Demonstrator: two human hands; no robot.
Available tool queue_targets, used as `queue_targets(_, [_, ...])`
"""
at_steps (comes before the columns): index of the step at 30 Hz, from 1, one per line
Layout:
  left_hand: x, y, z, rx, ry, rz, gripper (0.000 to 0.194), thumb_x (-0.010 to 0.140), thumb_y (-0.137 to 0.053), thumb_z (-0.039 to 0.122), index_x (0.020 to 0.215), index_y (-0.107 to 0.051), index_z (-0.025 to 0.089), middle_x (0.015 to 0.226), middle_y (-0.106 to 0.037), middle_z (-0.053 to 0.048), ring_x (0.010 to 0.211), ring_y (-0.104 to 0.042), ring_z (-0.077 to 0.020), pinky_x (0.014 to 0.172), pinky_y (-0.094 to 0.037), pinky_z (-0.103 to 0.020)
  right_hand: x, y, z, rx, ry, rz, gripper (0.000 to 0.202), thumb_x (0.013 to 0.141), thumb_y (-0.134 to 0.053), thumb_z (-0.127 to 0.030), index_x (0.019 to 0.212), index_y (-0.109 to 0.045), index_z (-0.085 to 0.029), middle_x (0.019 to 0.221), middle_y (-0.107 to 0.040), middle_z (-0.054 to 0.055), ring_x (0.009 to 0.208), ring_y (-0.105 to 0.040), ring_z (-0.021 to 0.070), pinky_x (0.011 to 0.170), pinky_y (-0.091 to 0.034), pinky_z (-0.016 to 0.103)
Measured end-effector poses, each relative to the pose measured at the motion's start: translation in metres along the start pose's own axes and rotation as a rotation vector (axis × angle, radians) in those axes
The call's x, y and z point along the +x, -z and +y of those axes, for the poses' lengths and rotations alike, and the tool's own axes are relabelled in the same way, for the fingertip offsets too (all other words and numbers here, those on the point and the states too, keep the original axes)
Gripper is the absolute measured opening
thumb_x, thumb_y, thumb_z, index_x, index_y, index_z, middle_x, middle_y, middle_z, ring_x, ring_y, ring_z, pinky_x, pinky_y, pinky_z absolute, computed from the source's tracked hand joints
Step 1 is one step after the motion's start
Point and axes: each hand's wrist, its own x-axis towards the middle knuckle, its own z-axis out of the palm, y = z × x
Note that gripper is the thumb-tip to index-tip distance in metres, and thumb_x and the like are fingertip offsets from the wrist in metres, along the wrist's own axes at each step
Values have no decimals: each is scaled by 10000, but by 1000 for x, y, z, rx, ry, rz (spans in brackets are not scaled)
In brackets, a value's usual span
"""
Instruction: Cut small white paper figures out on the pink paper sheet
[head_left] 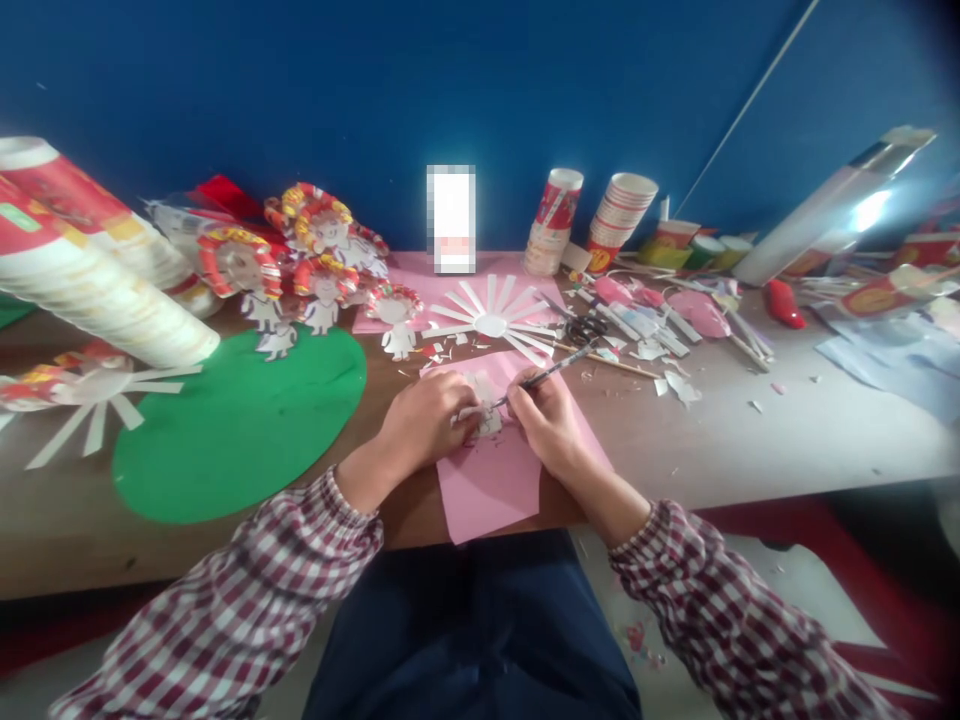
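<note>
Pinched in my right hand (pixel 546 415) is a thin dark pen (pixel 556 368), its tip down at a small white paper cutout (pixel 491 424). My left hand (pixel 431 418) has its fingers closed on the left edge of that cutout. Dark marks show on and around the cutout, too small to make out. Beneath both lies a sheet of pink paper (pixel 491 495), reaching the table's front edge. Just beyond my hands, a white cup cut into splayed strips (pixel 490 325) rests base up. A little white paper figure (pixel 399 340) with a coloured ring head lies left of it.
A green oval sheet (pixel 247 430) covers the left of the table (pixel 675 450). Stacked paper cups lean at far left (pixel 142 290); more cup stacks (pixel 555 220) stand at the back. Black scissors (pixel 585 328), paper scraps and sticks clutter the right, near a red glue bottle (pixel 785 304).
</note>
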Motion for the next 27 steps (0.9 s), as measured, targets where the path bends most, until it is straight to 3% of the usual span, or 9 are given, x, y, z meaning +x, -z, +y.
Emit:
queue_targets(8, [-1, 6, 1, -7, 0, -39, 109, 841, -636, 254, 910, -715, 224, 999, -691, -57, 1025, -619, -245, 829, -538, -354, -14, 1, -6, -159, 189, 15, 76, 892, -568, -274, 887, -524, -212, 712, -540, -29, 563, -494, 98, 518, -409, 219])
queue_targets(15, [-2, -1, 0, -36, -14, 39, 104, 849, -626, 244, 889, -717, 215, 999, -704, -58, 1007, -633, -233, 869, -525, -370, -32, 19, -29, -331, 130, -130, 66, 922, -548, -272, 950, -556, -213, 684, -562, -20, 537, -510, 106, 476, -391, 209])
queue_targets(27, [-3, 1, -1, -38, -8, 2, 126, 880, -625, 332, 875, -689, 224, 1031, -686, -51, 1042, -610, -240, 933, -499, -386, -14, 12, -14, -528, 74, -211, 105, 882, -560, -248, 787, -560, -203, 616, -571, -7, 542, -548, 150, 515, -416, 252])
